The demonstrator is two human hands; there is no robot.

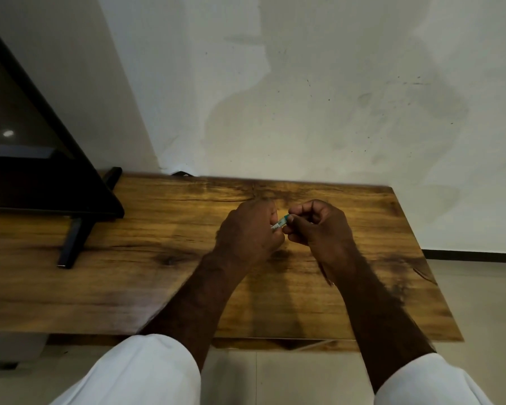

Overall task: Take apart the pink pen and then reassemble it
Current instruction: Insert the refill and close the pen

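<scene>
Both of my hands meet above the middle of the wooden table (146, 276). Between them shows a short piece of the pen (281, 222), whitish with a teal band; no pink part is visible. My left hand (249, 232) is closed around one end, and my right hand (319, 226) pinches the other end with thumb and fingers. Most of the pen is hidden inside the two fists. A thin pinkish sliver (327, 276) shows under my right wrist; I cannot tell what it is.
A black monitor (27, 147) on a black stand (73, 241) fills the table's left side. A stained white wall (304, 97) runs behind the table. The table's right edge ends over a tiled floor (479, 302). White sleeves cover my upper forearms.
</scene>
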